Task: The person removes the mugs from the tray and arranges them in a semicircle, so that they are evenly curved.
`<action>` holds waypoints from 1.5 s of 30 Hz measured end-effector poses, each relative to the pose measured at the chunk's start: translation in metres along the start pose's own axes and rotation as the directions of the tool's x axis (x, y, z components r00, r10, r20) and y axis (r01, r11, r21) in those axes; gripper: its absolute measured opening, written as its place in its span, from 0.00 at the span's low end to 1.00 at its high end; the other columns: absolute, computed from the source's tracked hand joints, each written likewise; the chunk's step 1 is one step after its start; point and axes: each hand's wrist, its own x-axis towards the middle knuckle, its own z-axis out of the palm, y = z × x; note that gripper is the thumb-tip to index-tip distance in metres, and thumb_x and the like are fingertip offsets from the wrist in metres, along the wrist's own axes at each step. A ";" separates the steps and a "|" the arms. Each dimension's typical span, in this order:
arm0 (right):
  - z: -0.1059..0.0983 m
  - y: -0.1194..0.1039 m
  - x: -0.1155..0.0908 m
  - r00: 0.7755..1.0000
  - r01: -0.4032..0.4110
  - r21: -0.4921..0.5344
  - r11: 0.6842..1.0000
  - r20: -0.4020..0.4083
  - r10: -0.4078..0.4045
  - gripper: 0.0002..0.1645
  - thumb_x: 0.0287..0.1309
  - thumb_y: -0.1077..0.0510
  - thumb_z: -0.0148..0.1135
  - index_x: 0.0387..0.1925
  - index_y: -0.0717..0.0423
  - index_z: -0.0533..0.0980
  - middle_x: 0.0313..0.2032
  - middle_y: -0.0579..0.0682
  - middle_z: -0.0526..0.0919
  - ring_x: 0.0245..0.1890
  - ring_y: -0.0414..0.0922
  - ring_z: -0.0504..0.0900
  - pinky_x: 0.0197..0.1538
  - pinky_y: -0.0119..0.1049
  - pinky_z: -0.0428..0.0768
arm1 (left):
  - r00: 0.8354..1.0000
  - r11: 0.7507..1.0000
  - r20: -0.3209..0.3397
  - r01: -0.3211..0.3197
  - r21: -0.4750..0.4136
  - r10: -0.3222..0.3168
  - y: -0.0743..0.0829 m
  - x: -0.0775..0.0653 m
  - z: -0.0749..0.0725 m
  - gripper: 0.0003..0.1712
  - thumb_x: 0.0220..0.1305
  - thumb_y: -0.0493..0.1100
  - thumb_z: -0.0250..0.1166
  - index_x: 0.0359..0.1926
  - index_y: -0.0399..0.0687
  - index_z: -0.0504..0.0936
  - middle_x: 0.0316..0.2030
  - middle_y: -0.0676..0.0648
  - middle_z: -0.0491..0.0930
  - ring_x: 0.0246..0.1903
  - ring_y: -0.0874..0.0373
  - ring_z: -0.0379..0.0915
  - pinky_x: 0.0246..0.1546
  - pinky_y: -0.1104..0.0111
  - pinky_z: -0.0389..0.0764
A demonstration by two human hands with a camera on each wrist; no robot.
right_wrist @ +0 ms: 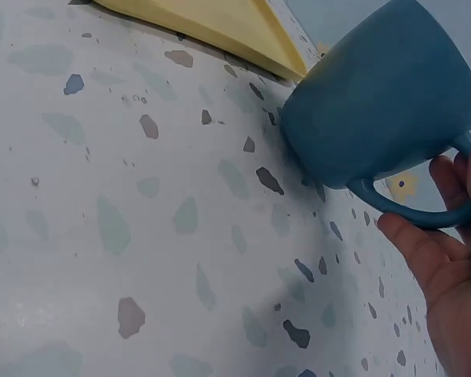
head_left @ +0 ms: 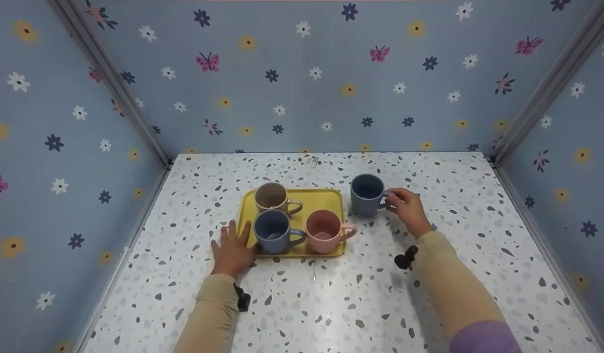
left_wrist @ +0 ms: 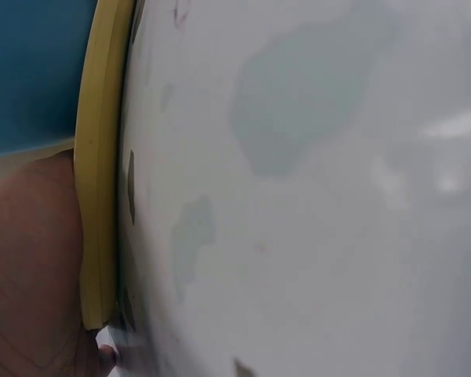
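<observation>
- Our R hand (head_left: 409, 210) pinches a blue mug (head_left: 365, 203) by its handle, thumb and fingers bent to it; the mug's just R of the tray (head_left: 317, 200), apart from its rim, level w/ its back half. Can't tell if its base touches the table (head_left: 302, 304).
- Our L hand (head_left: 235, 254) lies at the tray's L edge, fingers spread and near straight, thumb side over the rim; it grips no mug.
- On the tray: beige mug (head_left: 271, 198) back L, second blue mug (head_left: 274, 238) front L, pink mug (head_left: 324, 233) front R, all upright.
- Risk: held blue mug could knock the pink mug's handle, b/c that handle pokes out past the tray's R rim.
- Risk: handle-only hold, so it could swing or tip, esp. if its base snags the tray's raised R rim.
- Risk: second blue mug's handle sits tight by the pink mug; a nudge to one prob. shoves the other. Our L thumb's close too, so a slip could bump it.
- Risk: too much push from our L hand could slide the whole tray R.
- Room: bare patch in the tray's back R corner, btwn the beige mug's handle and R rim; approx. one mug fits, we'd guess.
- Room: wide table R of the tray; flowered wall (head_left: 307, 83) well behind it.
</observation>
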 end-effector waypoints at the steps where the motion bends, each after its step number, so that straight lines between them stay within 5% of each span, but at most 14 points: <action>1: -0.002 0.001 0.000 1.000 0.001 -0.006 1.000 -0.001 -0.001 0.19 0.76 0.59 0.51 0.60 0.68 0.72 0.60 0.64 0.74 0.63 0.59 0.76 0.62 0.45 0.78 | 1.000 1.000 -0.002 -0.001 0.002 0.001 0.000 0.000 0.000 0.43 0.73 0.66 0.48 0.81 0.57 0.49 0.79 0.33 0.39 0.77 0.30 0.31 0.69 0.29 0.36; 13: -0.024 0.007 0.002 0.999 -0.043 -0.005 0.999 -0.020 0.043 0.22 0.78 0.59 0.48 0.64 0.69 0.67 0.65 0.64 0.70 0.67 0.58 0.71 0.65 0.44 0.76 | 1.000 1.000 -0.001 0.008 0.006 -0.008 0.000 0.000 0.000 0.42 0.73 0.65 0.48 0.81 0.57 0.49 0.79 0.33 0.38 0.77 0.30 0.31 0.69 0.29 0.35; 31: -0.067 0.004 0.005 0.984 -0.103 -0.072 0.992 -0.154 0.091 0.24 0.80 0.57 0.43 0.68 0.65 0.66 0.62 0.60 0.70 0.68 0.54 0.69 0.68 0.39 0.73 | 1.000 1.000 -0.001 -0.002 0.027 0.002 -0.005 0.003 0.004 0.44 0.72 0.67 0.48 0.81 0.58 0.49 0.79 0.34 0.38 0.77 0.31 0.31 0.69 0.29 0.36; 45: -0.073 -0.003 0.009 0.982 -0.174 -0.161 0.971 -0.107 0.158 0.27 0.81 0.54 0.39 0.72 0.63 0.62 0.68 0.63 0.67 0.69 0.56 0.69 0.69 0.44 0.71 | 1.000 1.000 0.006 0.007 -0.006 -0.007 -0.006 0.003 0.005 0.44 0.72 0.68 0.47 0.81 0.60 0.47 0.80 0.35 0.36 0.77 0.32 0.28 0.69 0.30 0.33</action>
